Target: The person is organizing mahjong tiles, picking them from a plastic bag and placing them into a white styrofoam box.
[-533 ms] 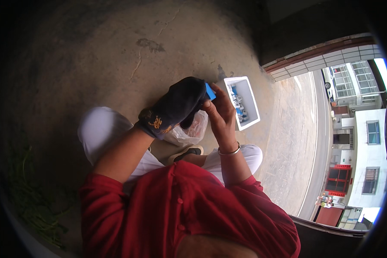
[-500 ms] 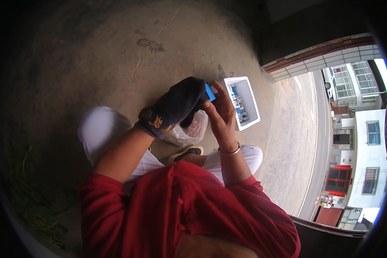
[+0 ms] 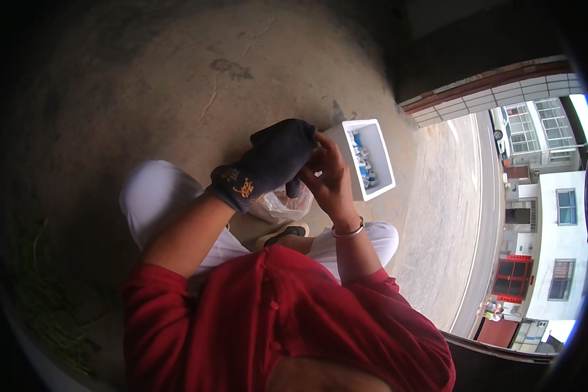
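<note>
Our dark-gloved left hand meets our bare, curled right hand; whether either pinches anything, we cannot tell. Done: small blue-and-white pieces lie in white rectangular foam box. Remaining: we cannot tell.

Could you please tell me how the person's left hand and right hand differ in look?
The left hand wears a dark glove with golden markings; the right hand is bare. The right hand has a silvery bracelet at its wrist; the left hand shows none. Both are held close together.
</note>
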Tool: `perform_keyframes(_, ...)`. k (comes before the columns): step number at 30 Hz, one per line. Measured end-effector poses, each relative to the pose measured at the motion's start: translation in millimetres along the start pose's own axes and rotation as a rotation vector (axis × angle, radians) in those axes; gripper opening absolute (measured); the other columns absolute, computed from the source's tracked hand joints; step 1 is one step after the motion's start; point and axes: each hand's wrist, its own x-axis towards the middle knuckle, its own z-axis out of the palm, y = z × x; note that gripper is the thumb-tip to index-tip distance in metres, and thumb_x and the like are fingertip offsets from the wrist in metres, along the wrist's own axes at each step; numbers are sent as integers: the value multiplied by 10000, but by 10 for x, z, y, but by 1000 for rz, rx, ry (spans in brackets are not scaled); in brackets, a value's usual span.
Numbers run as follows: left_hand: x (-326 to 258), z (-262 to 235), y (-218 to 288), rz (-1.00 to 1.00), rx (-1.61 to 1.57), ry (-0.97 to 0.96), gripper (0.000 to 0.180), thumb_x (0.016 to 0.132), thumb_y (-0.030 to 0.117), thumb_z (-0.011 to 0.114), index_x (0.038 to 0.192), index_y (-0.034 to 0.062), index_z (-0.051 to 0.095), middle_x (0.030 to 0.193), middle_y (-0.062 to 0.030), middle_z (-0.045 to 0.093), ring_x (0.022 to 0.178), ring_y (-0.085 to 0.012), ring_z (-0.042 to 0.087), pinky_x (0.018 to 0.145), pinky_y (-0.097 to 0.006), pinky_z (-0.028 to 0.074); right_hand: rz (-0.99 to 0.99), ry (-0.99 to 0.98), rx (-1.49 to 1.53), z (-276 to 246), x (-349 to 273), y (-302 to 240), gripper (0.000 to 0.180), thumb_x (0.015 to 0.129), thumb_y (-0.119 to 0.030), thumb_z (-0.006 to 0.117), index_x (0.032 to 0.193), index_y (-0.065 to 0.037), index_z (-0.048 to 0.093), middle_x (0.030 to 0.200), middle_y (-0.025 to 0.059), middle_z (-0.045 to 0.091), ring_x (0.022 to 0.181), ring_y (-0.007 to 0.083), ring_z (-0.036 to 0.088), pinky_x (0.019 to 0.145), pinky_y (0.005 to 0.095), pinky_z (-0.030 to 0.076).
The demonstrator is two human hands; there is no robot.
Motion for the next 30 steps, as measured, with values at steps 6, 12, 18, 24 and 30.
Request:
perform_keyframes(6,-79,-103,-25,-538,-1014,-16,290,945,394,547,1018,114,567,820,-13,556,674,-135,574,605,-282,490,104,-22,274,-17,40,37,527,840,-113,726,1297,0,489,896,67,645,834,132,616,789,274,488)
perform_keyframes(12,-35,-227,28,-921,-1437,-16,364,971,477,484,1023,125,563,817,10,561,677,-82,549,597,-260,473,17,-18,179,113,7,249,576,875,-289,710,1317,0,482,1170,133,594,1113,194,552,930,317,447)
perform_keyframes(18,-90,-149,-138,-329,-888,7,379,968,407,538,1165,83,529,894,-32,600,745,-112,577,677,-262,486,409,-390,719,164,-172,758,471,916,-215,659,1306,14,528,1233,57,607,1146,148,545,1003,288,406)
perform_keyframes(24,47,-281,-120,49,-25,239,372,960,354,570,1204,78,519,971,-49,602,859,-121,588,760,-276,498,439,-174,748,94,-89,694,161,984,-179,548,989,-37,623,984,11,653,954,102,599,883,277,467)
perform_keyframes(30,-149,137,-231,-787,-1339,291,231,997,338,512,1001,115,576,974,-27,601,856,-111,585,737,-259,492,208,71,1148,-62,90,172,172,1024,-188,464,1057,-53,565,1087,90,644,1017,187,629,941,348,472)
